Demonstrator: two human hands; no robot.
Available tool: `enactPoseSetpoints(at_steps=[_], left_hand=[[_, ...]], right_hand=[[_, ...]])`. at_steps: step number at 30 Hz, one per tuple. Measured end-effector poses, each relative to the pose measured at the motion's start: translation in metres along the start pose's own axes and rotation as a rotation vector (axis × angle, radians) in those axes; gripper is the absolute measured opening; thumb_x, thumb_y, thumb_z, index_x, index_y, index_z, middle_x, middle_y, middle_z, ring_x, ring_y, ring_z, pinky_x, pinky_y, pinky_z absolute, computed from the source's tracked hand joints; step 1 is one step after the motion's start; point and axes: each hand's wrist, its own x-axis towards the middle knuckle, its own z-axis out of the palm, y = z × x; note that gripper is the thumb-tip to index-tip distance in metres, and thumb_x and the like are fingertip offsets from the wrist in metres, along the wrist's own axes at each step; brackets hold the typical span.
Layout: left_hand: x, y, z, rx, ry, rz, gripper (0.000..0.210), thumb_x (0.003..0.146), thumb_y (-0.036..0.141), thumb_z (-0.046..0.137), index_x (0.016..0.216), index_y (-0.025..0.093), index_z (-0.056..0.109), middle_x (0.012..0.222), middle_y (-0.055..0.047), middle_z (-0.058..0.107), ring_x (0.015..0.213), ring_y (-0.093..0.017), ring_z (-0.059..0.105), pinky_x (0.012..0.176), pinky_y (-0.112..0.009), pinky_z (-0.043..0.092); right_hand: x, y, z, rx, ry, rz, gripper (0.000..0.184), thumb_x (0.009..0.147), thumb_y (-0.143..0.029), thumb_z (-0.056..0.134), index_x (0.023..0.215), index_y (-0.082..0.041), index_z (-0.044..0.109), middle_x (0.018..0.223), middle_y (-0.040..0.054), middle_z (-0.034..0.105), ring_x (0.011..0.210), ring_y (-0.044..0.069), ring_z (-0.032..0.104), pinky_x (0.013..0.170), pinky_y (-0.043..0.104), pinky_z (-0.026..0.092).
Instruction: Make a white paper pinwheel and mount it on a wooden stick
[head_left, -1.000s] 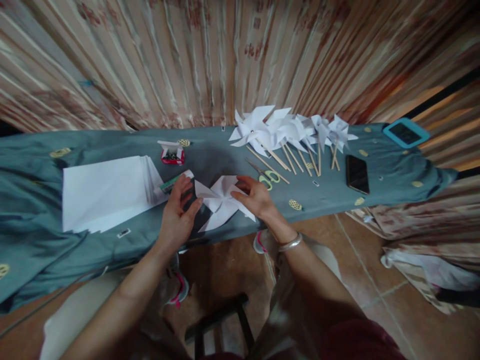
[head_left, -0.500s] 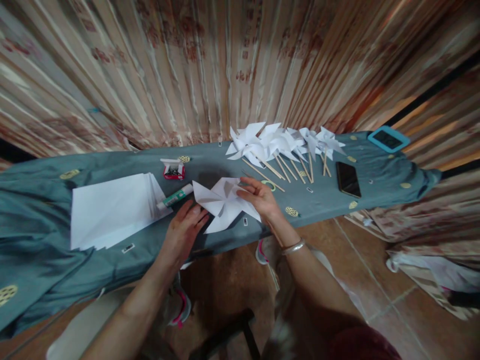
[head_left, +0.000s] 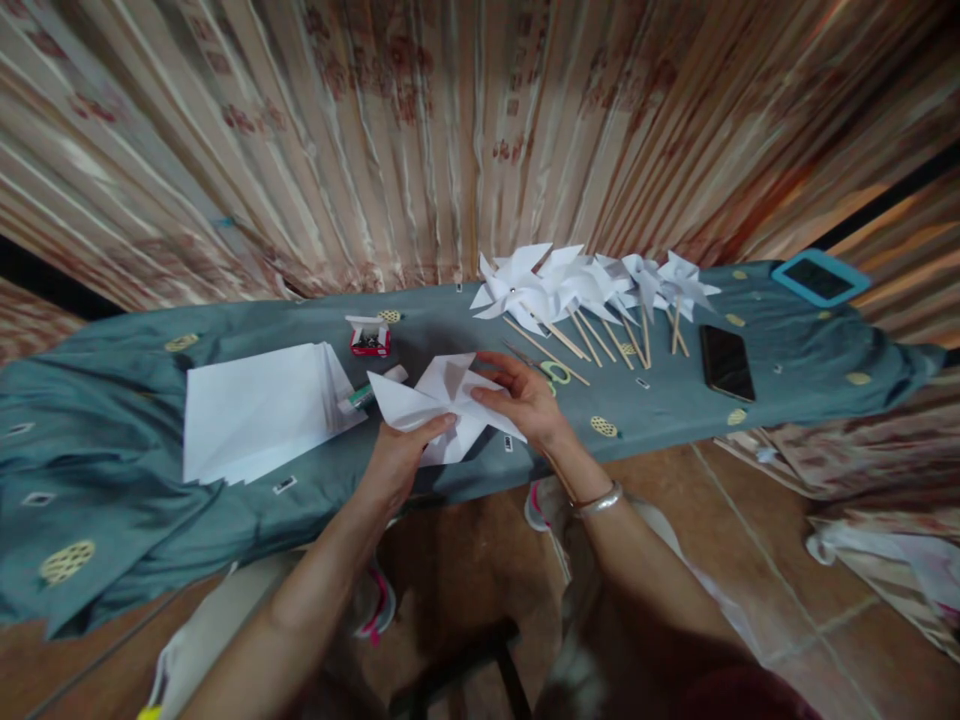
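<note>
A white paper pinwheel (head_left: 442,392) with folded blades is held between both hands over the cloth-covered table. My left hand (head_left: 405,452) grips its lower left side, thumb on top near the centre and the other fingers hidden underneath. My right hand (head_left: 525,400) pinches the right side, thumb on the paper and fingers behind it. Just left of the pinwheel lies a green and white glue stick (head_left: 364,397), partly covered by a blade. Scissors with pale green handles (head_left: 556,374) rest beyond my right hand.
White paper sheets (head_left: 259,410) are stacked at the left. Behind the glue stick stands an open red box (head_left: 370,338). Several finished pinwheels on sticks (head_left: 540,285) lie at the back right, with a loose stick, a black phone (head_left: 726,362) and a blue-framed device (head_left: 821,279).
My left hand has moved from beside the pinwheel onto it, its thumb now pressing the paper. My right thumb has shifted toward the centre. The whole view has slid slightly left.
</note>
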Motion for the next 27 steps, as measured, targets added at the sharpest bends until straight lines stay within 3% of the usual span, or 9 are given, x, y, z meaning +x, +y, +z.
enactPoseSetpoints(at_steps=[4, 9, 14, 18, 27], left_hand=[[0.003, -0.002, -0.001, 0.022, 0.04, 0.038, 0.049, 0.048, 0.029, 0.088, 0.092, 0.014, 0.073, 0.097, -0.008, 0.076, 0.094, -0.026, 0.069, 0.096, -0.042, 0.05], [0.003, -0.001, -0.004, 0.134, 0.111, 0.078, 0.046, 0.045, 0.032, 0.089, 0.084, 0.013, 0.073, 0.089, -0.007, 0.076, 0.09, -0.027, 0.069, 0.089, -0.042, 0.053], [0.0, 0.004, -0.007, 0.228, 0.007, 0.114, 0.048, 0.043, 0.029, 0.091, 0.085, 0.013, 0.074, 0.089, -0.008, 0.076, 0.084, -0.026, 0.07, 0.083, -0.04, 0.056], [0.001, 0.007, -0.01, 0.311, 0.019, 0.188, 0.04, 0.048, 0.026, 0.088, 0.083, 0.014, 0.076, 0.087, -0.007, 0.077, 0.081, -0.025, 0.07, 0.08, -0.038, 0.057], [0.007, 0.004, -0.018, 0.323, 0.111, 0.266, 0.028, 0.056, 0.03, 0.083, 0.079, 0.016, 0.074, 0.083, -0.006, 0.077, 0.087, -0.027, 0.071, 0.086, -0.04, 0.056]], right_hand=[[-0.002, -0.003, 0.001, -0.075, -0.032, -0.077, 0.058, 0.064, -0.043, 0.084, 0.115, -0.024, 0.066, 0.1, 0.0051, 0.074, 0.089, 0.022, 0.07, 0.079, 0.037, 0.058], [-0.003, -0.004, 0.002, -0.09, -0.038, -0.075, 0.057, 0.063, -0.044, 0.083, 0.114, -0.023, 0.067, 0.097, 0.0047, 0.075, 0.088, 0.023, 0.07, 0.079, 0.038, 0.059], [0.0, 0.0, 0.003, -0.076, 0.032, -0.033, 0.058, 0.06, -0.042, 0.086, 0.111, -0.022, 0.068, 0.096, 0.005, 0.075, 0.081, 0.022, 0.07, 0.076, 0.037, 0.06], [0.0, 0.003, 0.006, -0.042, 0.02, 0.003, 0.058, 0.062, -0.042, 0.085, 0.114, -0.023, 0.067, 0.097, 0.0048, 0.075, 0.082, 0.022, 0.071, 0.077, 0.038, 0.06], [-0.002, 0.005, 0.013, -0.152, -0.048, -0.106, 0.057, 0.064, -0.044, 0.083, 0.114, -0.021, 0.068, 0.113, 0.0076, 0.072, 0.102, 0.024, 0.068, 0.095, 0.04, 0.053]])
